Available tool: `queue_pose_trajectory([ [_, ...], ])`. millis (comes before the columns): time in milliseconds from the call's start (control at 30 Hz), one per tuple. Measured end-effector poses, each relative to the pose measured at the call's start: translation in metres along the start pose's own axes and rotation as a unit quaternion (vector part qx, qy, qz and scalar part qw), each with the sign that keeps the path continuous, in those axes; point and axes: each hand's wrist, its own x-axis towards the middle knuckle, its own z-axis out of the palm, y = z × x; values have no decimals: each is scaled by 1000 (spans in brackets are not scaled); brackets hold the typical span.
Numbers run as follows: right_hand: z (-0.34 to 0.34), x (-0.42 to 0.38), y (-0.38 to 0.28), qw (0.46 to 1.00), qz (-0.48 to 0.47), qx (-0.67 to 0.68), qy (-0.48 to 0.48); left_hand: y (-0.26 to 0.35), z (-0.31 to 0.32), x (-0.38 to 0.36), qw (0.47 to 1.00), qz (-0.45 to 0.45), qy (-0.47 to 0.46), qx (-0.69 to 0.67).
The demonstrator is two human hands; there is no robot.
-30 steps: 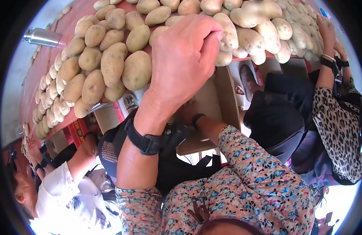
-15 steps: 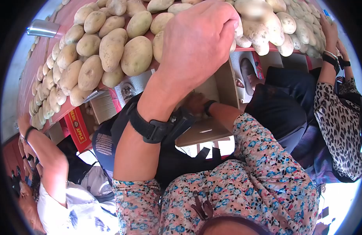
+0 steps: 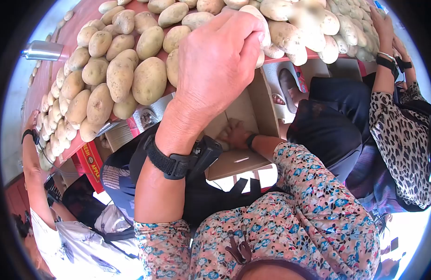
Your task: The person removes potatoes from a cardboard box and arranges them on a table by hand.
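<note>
My left hand (image 3: 220, 56) is closed at the table's front edge, with a black strap and device on the wrist. Its fingers curl against a pale potato (image 3: 258, 17), which they partly hide. Lower down, my right hand (image 3: 239, 135) is inside an open cardboard box (image 3: 266, 100) below the table edge. The fingers bend over a pale, rounded potato (image 3: 223, 136), only partly visible. Many more potatoes (image 3: 150, 80) lie in piles on the red table (image 3: 68, 30) around my left hand.
A metal cylinder (image 3: 42, 50) lies at the table's far left. Under the table stands a red "Fresh Apple" carton (image 3: 90, 161). Co-workers sit close on both sides, one in a white top (image 3: 85, 247), another in leopard-print sleeves (image 3: 397, 140). A sandalled foot (image 3: 292, 91) shows below.
The view has shifted, moving the potatoes down and left. My left hand stays at about the same spot among them. My right hand shows more clearly in the box. The left co-worker's arm has moved.
</note>
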Motion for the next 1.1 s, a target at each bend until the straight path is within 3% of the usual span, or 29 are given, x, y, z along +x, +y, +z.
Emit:
queue_pose_trajectory([
  [200, 1, -4, 0, 999, 36, 12, 27, 1, -2, 0, 1000, -16, -9, 12],
  [400, -11, 7, -13, 987, 148, 67, 10, 1, -3, 0, 1000, -17, -15, 4],
  [533, -20, 12, 5, 983, 115, 144, -11, 3, -6, 2, 999, -37, 4, -2],
  [600, 4, 36, 13, 958, 131, 249, -44, 3, -11, 4, 999, -41, -5, 10],
  [667, -63, -5, 17, 970, 108, 203, -77, 1, -14, 9, 1000, -12, 23, -16],
  [800, -84, -11, 28, 982, 78, 160, -65, 9, -25, 14, 996, -50, 40, -58],
  [867, -128, -44, 27, 949, 20, 310, -61, 8, -28, 14, 995, -51, 48, -73],
  [900, -151, -58, 25, 951, 31, 304, -53, 6, -31, 15, 994, -47, 57, -75],
  [967, -195, -87, 21, 907, 51, 396, -138, 4, -35, 16, 994, -31, 73, -81],
  [1033, -231, -125, 26, 898, 23, 431, -86, 1, -36, 13, 977, -131, 113, -126],
  [1100, -256, -161, 32, 884, -12, 465, -43, -7, -34, 10, 972, -132, 145, -132],
])
